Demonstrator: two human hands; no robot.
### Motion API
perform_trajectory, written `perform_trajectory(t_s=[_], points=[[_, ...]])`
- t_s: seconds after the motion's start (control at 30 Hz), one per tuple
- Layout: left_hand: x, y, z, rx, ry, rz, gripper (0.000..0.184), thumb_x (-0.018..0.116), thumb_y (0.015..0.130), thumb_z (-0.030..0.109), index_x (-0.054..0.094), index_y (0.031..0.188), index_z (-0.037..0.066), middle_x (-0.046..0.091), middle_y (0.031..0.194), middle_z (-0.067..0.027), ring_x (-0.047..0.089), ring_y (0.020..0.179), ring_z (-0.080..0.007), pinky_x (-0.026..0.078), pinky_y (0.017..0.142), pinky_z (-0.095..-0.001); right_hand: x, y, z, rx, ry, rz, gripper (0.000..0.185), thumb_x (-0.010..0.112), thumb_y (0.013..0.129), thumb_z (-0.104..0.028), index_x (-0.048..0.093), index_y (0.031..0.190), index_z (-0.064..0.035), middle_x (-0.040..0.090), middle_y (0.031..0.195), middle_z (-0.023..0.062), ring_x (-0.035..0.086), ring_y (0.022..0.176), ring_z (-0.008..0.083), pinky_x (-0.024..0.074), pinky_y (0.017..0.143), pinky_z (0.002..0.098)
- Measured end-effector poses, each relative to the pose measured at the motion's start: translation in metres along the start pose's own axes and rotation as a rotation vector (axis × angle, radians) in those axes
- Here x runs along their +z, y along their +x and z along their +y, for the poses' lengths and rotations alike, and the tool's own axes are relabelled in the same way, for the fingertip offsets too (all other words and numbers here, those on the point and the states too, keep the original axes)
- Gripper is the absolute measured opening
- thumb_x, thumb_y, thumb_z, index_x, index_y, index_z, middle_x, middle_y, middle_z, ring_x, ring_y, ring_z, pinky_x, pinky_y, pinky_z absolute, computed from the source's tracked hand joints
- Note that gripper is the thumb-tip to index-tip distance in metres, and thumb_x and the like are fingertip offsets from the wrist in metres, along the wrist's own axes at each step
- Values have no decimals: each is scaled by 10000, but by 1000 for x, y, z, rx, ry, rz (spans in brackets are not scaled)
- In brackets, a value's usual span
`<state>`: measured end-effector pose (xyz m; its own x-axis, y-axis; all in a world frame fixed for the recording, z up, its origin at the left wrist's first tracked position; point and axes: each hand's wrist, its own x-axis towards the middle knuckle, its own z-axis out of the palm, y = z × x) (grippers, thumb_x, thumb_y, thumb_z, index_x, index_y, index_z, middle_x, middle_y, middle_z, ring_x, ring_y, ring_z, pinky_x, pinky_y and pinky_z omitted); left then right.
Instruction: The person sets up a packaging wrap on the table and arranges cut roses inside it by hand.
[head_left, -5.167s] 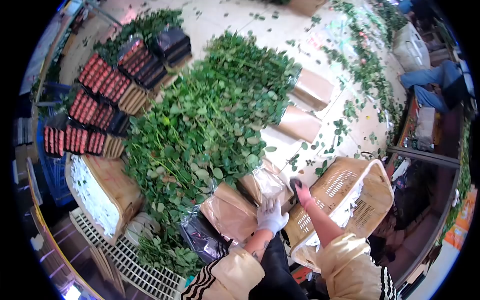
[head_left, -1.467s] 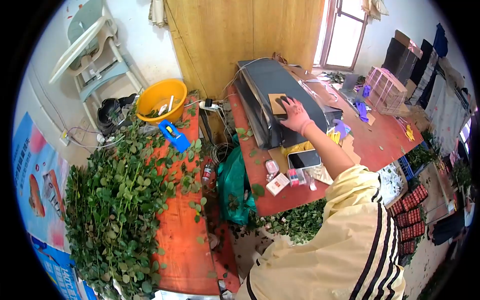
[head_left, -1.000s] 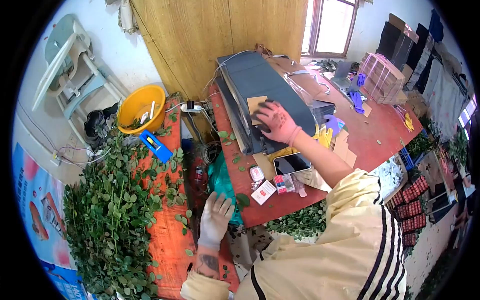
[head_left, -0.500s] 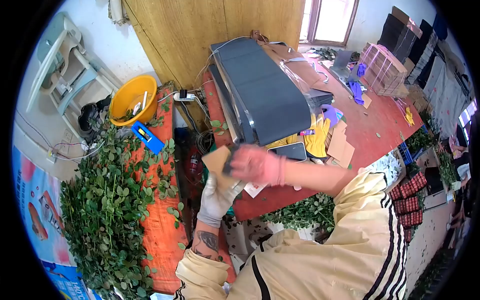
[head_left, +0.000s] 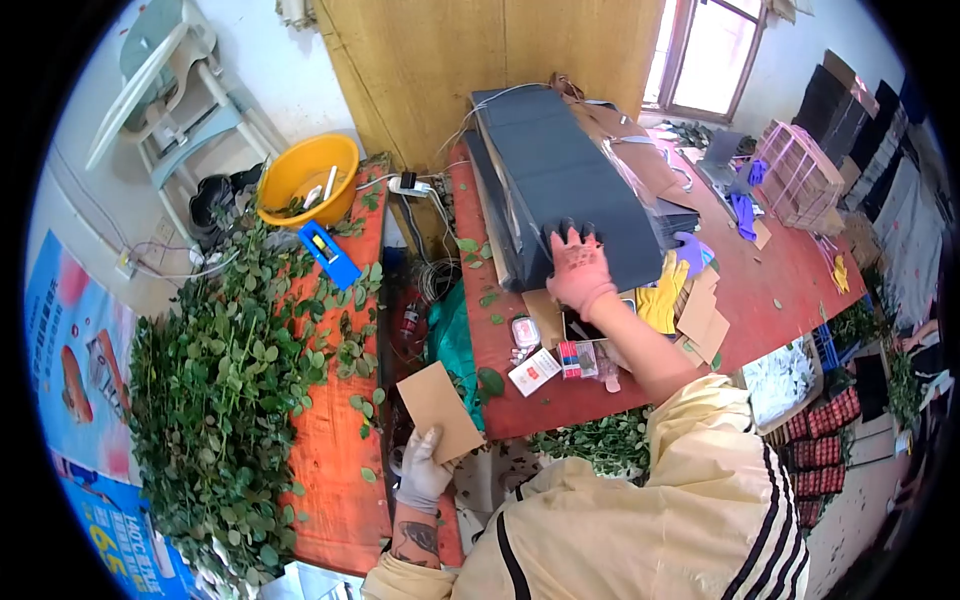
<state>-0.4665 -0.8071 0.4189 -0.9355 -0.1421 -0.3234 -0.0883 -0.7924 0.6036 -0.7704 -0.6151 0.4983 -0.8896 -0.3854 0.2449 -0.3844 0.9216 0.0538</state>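
My left hand [head_left: 425, 470], in a whitish glove, grips a small brown cardboard piece [head_left: 440, 410] by its lower edge, over the gap between two red surfaces. My right hand [head_left: 582, 272], in a pink glove with dark fingertips, lies with fingers spread on the near end of a stack of dark sheets [head_left: 570, 170]. Below that hand a phone is mostly hidden. Close by are a white box [head_left: 535, 372], a small round-cornered case [head_left: 525, 332], yellow gloves [head_left: 660, 296] and loose brown cardboard pieces [head_left: 703, 318].
Cut leafy stems [head_left: 215, 430] cover the left red table [head_left: 340, 470], with a blue tape dispenser [head_left: 330, 257] and an orange basin [head_left: 310, 180] behind. Purple gloves [head_left: 743, 215] and strapped cardboard [head_left: 795, 180] lie on the right table [head_left: 790, 285]. Red-patterned bundles [head_left: 820, 450] stand lower right.
The cardboard piece came off the dark stack and is now in my left hand alone. My right hand has moved from it back to the stack, and the view has shifted.
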Motion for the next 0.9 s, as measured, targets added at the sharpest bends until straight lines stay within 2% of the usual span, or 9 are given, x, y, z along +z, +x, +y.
perform_trajectory(t_s=[0.1,0.27,0.4,0.43,0.57,0.67,0.73,0.83,0.9], points=[[7,-6,6,28,65,35,415,548,884,166,422,1269,75,567,1152,-92,607,1013,-260,544,810,-419,-46,9,23,-127,73,11,211,545,743,-183,561,934,-94,640,936,110,618,925,272,469,828,402],[59,14,14,140,262,17,418,514,893,205,411,1281,88,547,1193,-86,579,1065,-263,504,867,-457,-161,-47,-10,-583,33,79,223,536,711,-134,577,920,-69,591,690,104,618,702,269,492,610,386],[39,84,23,7,-410,-767,592,483,891,460,366,1345,99,457,1308,-76,478,1196,-250,400,982,-451,-137,-133,-57,-1014,-132,197,278,508,756,-135,572,1016,-60,583,767,117,603,684,217,475,558,341],[118,43,53,119,-280,-459,670,478,873,523,339,1374,101,449,1322,-89,438,1230,-265,392,992,-415,-129,-149,-69,-1067,-158,170,303,505,771,-147,561,1056,-61,587,810,123,602,702,210,476,566,329],[104,37,68,382,457,-235,699,440,809,-73,165,1446,12,293,1450,-85,334,1295,-174,270,1065,-301,-95,-174,-103,-1126,-67,3,390,514,824,-239,518,1169,-56,593,1025,158,608,896,252,500,726,338],[101,-12,94,580,1158,-225,690,446,759,-86,235,1413,-28,318,1448,-165,324,1334,-219,236,1091,-305,-94,-183,-99,-1232,456,12,430,491,871,-309,504,1210,-45,588,1134,117,581,1010,254,454,862,367],[122,-81,131,288,1467,-269,612,437,756,-74,364,1361,-10,447,1362,-167,408,1287,-205,297,1069,-286,-135,-164,-79,-1334,715,-18,388,459,900,-327,536,1179,-68,589,1153,76,564,1051,208,445,881,365],[114,-146,129,137,1434,-421,571,465,752,-87,433,1316,-9,558,1254,-129,566,1122,-225,444,944,-284,-167,-117,-41,-1283,1445,566,545,719,746,-285,503,1187,-46,592,1058,174,605,980,301,470,842,446],[93,-206,102,265,1384,-327,571,488,742,-99,446,1305,-14,565,1244,-124,600,1065,-241,482,902,-288,-152,-73,-35,-1276,1099,23,576,737,714,-270,503,1177,-19,597,1049,168,608,952,287,470,832,426]])
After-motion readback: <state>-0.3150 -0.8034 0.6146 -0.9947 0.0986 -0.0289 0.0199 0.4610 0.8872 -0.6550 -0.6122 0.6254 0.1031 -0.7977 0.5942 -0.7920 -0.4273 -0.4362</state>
